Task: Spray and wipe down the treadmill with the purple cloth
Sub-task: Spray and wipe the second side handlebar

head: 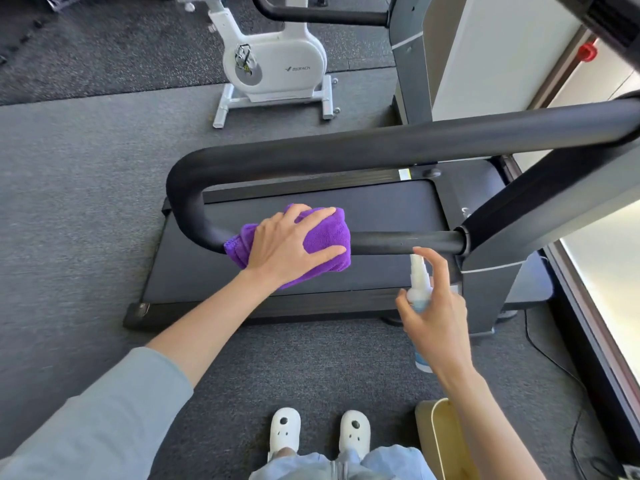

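Hands busy – left (289,245) grips purple cloth (325,237), right (436,317) spray bottle (419,289)

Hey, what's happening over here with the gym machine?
A person is cleaning a treadmill. Their left hand presses a bunched purple cloth over the near black handrail, close to its curved end. Their right hand holds a small spray bottle just below the bare stretch of that rail, index finger on the nozzle, aimed at the rail. A white exercise bike stands behind.
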`<state>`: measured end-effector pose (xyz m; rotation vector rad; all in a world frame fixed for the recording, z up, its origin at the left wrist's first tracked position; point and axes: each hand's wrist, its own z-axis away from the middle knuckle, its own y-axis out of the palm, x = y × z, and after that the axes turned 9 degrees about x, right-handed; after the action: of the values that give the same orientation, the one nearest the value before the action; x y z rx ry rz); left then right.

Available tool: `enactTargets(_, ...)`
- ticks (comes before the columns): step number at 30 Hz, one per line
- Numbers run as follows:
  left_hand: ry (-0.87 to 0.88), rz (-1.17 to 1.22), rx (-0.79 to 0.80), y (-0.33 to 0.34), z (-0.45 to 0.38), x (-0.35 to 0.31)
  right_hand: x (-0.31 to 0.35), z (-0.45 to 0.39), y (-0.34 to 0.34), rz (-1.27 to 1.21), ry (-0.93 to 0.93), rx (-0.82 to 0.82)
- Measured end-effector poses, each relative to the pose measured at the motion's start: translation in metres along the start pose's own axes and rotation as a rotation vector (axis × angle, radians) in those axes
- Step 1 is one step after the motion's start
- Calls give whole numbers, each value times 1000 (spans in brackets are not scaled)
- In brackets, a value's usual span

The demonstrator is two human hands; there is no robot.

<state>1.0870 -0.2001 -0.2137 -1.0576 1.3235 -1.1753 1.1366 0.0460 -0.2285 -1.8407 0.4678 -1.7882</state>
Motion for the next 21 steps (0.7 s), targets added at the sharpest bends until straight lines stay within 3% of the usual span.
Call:
enactTargets(6,-166,-107,-215,16,-19,-35,-2,-6,-2,-50,37,-47)
enactTargets(12,-38,-59,-135,29,-49,-100,-5,-6,-11,-30,49,-70)
enactTargets(17,121,-128,-190,20,-12,-37,7,-10,-4,-48,-14,-48)
enactTargets(21,-59,-111,-256,1,13,29,17,-14,4,-82,-60,-28)
